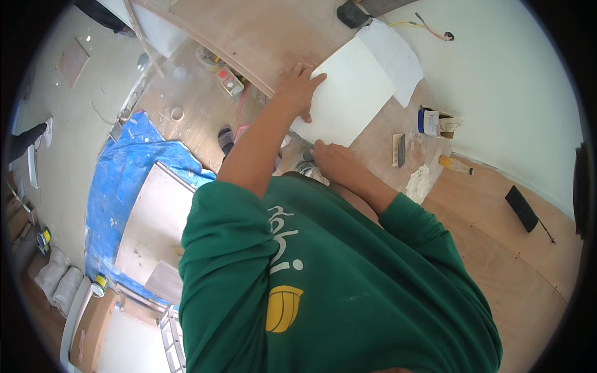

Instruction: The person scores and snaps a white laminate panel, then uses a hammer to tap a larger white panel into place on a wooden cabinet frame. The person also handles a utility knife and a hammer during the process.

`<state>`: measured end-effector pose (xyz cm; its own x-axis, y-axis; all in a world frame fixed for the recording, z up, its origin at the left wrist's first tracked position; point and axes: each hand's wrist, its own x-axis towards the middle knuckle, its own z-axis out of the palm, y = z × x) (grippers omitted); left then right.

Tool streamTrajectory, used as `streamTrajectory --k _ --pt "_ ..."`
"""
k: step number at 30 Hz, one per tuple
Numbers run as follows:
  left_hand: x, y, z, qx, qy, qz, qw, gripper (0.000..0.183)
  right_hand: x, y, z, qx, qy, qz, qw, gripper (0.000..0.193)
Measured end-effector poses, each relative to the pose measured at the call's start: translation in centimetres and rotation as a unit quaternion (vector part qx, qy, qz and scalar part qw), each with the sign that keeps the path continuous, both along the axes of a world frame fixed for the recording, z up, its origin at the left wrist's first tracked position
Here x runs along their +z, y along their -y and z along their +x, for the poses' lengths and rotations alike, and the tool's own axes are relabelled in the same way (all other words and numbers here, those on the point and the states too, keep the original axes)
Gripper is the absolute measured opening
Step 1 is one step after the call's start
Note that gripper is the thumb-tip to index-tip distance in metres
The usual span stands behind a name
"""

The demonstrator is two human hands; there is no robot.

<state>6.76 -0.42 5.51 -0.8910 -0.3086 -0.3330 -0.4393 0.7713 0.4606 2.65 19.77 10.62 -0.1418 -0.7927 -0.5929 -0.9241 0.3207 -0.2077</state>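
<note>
A white rectangular sheet point(351, 90) lies in front of me on a brownish wooden surface. My left hand point(297, 92) rests on its left edge with fingers spread and thumb apart. At the sheet's near edge is my right hand point(334, 160), its fingers curled together; whatever they hold, if anything, is hidden. A grey shape just left of those fingers is too unclear to name. Another white sheet point(404, 65), with an uneven edge, lies partly under the far right side of the first.
To the right are an open box point(446, 124), a flat grey-and-tan block point(399, 150), a yellow-ended tool point(456, 165) and a black flat object point(521, 208). Leftward lie a red-capped bottle point(230, 82), a cup point(177, 114) and blue tarp point(112, 186). Another person's leg point(30, 144) shows far left.
</note>
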Motion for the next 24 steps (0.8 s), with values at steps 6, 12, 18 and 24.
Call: streamTrajectory --k 6,12,18,24 --pt "-0.4 -0.5 -0.2 0.01 0.016 0.003 1.0 0.124 5.4 -1.6 -0.5 -0.022 -0.029 0.05 0.998 0.022" --pt "0.3 -0.7 0.1 0.007 0.007 0.006 1.0 0.123 4.1 -4.7 -0.8 -0.058 -0.016 0.051 0.997 0.027" --pt "0.1 -0.3 -0.5 0.017 0.028 -0.009 0.999 0.125 0.5 -3.4 0.4 -0.013 0.036 -0.001 0.999 0.028" --pt "0.3 -1.6 -0.1 0.041 -0.01 -0.074 0.996 0.113 6.5 -5.6 1.5 -0.012 0.008 0.013 1.0 0.026"
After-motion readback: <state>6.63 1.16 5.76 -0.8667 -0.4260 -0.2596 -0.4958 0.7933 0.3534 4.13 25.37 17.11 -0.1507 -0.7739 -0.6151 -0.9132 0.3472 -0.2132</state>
